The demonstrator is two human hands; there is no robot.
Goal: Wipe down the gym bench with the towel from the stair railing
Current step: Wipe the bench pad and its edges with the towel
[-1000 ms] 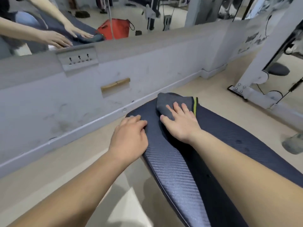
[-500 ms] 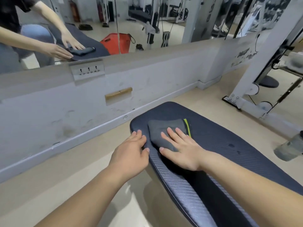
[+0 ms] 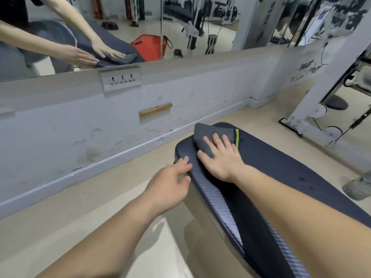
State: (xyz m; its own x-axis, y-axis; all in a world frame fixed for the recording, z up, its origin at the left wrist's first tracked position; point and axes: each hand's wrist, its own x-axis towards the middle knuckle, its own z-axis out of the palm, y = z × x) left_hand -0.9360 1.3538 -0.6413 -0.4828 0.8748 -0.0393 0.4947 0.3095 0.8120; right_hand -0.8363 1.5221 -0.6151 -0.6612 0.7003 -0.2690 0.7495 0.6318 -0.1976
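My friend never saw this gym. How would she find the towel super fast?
Start at the long dark bench that runs from the bottom right toward the low white wall. At its far end, the right hand presses flat on a folded grey towel. It is the only cloth on the bench, with a bright yellow-green stripe along its right edge.

Our forearms are bare up to the wrists, and the left hand and right hand show short, trimmed nails. In the far mirror we wear a black short sleeve and grey-blue trousers.
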